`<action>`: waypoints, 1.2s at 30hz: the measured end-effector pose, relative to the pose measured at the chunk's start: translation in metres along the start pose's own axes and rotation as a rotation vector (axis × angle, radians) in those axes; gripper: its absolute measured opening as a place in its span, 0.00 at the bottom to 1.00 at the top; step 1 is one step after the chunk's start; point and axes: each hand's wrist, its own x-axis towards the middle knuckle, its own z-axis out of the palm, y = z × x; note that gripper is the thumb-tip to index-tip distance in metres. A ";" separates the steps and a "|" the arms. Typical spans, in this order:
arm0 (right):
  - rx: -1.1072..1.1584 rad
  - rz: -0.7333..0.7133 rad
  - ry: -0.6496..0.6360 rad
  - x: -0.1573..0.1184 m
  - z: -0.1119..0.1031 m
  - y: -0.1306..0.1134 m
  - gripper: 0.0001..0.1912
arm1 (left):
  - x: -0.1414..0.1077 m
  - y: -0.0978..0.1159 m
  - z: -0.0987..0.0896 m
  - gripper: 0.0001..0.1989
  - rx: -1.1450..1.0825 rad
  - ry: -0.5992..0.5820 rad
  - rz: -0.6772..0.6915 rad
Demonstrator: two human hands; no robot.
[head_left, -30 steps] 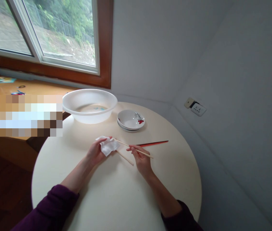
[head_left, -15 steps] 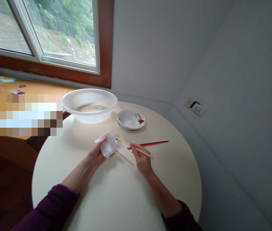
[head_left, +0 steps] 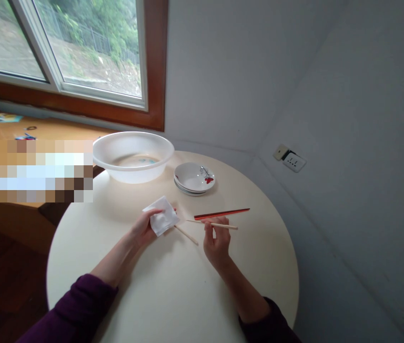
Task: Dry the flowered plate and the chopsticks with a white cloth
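Left hand and right hand, each in a pinch grip

My left forearm (head_left: pixel 114 259) and right forearm (head_left: pixel 242 290), both bare, slant inward from the lower corners. My left hand (head_left: pixel 142 228) is closed, its thumb (head_left: pixel 157 211) laid across the top, most fingers hidden. My right hand (head_left: pixel 218 242) pinches between thumb and bent fingers. The hands are apart.

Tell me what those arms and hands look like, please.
They're a person's. The left sleeve is deep purple, bunched in folds; the right sleeve looks darker purple. Both leave the forearms partly bare. The left hand and right hand wear no gloves, and no watch shows.
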 end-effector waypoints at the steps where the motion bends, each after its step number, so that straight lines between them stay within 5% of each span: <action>1: -0.030 -0.036 -0.012 0.000 0.000 -0.001 0.12 | 0.000 0.000 0.000 0.19 0.002 -0.008 -0.010; 7: -0.174 -0.194 -0.046 0.005 0.000 -0.004 0.09 | 0.000 -0.002 -0.003 0.25 0.001 -0.060 -0.043; 21: -0.324 -0.152 -0.460 -0.002 0.009 -0.002 0.18 | -0.014 -0.031 0.014 0.16 0.055 -0.284 -0.108; 27: -0.413 -0.141 -0.517 -0.003 0.015 -0.003 0.20 | -0.019 -0.036 0.017 0.08 0.109 -0.235 -0.099; 36: -0.399 -0.105 -0.538 -0.006 0.016 -0.004 0.18 | -0.009 -0.033 0.012 0.09 0.044 -0.162 -0.003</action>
